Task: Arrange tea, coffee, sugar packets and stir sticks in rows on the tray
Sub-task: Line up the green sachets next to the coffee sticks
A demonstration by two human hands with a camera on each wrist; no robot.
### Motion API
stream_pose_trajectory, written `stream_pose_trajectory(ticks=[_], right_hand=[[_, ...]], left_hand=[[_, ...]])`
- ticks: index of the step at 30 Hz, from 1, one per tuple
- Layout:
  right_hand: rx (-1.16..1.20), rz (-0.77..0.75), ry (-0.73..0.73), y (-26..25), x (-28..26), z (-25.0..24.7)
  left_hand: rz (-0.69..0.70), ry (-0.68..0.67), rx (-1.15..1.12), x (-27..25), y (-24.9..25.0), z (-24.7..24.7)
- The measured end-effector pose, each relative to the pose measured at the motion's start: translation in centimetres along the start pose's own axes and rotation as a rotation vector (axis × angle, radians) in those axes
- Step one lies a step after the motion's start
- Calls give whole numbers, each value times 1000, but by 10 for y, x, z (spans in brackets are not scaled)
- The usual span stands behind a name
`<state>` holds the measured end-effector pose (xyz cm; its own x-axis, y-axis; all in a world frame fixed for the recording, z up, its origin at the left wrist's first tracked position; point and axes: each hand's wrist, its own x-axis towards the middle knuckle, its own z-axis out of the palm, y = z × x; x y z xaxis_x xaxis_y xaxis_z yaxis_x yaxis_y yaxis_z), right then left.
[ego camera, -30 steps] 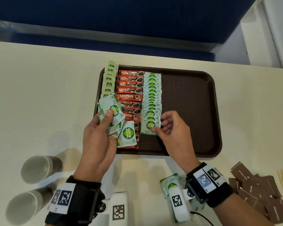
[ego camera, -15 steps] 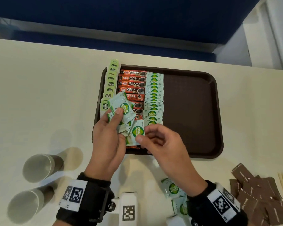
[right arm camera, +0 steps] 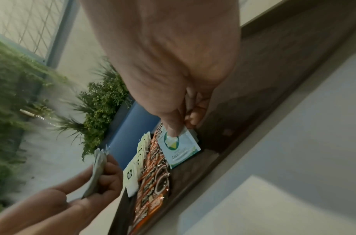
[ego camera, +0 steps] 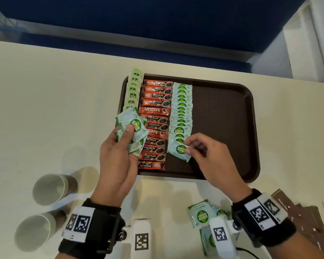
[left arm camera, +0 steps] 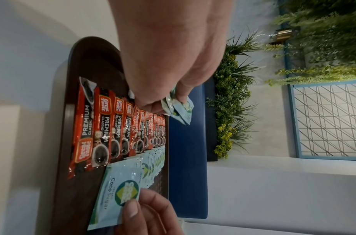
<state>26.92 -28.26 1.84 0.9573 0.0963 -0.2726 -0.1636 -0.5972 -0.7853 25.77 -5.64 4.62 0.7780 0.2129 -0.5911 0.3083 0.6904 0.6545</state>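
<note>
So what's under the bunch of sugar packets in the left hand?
Under the bunch of sugar packets in the left hand: near tea packets, coffee sachet ends, tray edge. The rest there is covered.

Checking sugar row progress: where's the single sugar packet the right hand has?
In the head view, the sugar packet is pinched by the right hand at the near end of the sugar row, just right of the coffee sticks on the tray.
</note>
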Motion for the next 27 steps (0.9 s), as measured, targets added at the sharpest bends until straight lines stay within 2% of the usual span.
stream_pose_trajectory(ticks=[4,13,27], right_hand=[[-84,-69,26,3,6,3],[-172,-104,71,6,9,9],[-131,-89,72,8,6,14]], left_hand=[[-14,-8,8,-1,-1,-2],[-29,-2,4,1,-2,-4],[-39,-10,-18,2,-9,-5]])
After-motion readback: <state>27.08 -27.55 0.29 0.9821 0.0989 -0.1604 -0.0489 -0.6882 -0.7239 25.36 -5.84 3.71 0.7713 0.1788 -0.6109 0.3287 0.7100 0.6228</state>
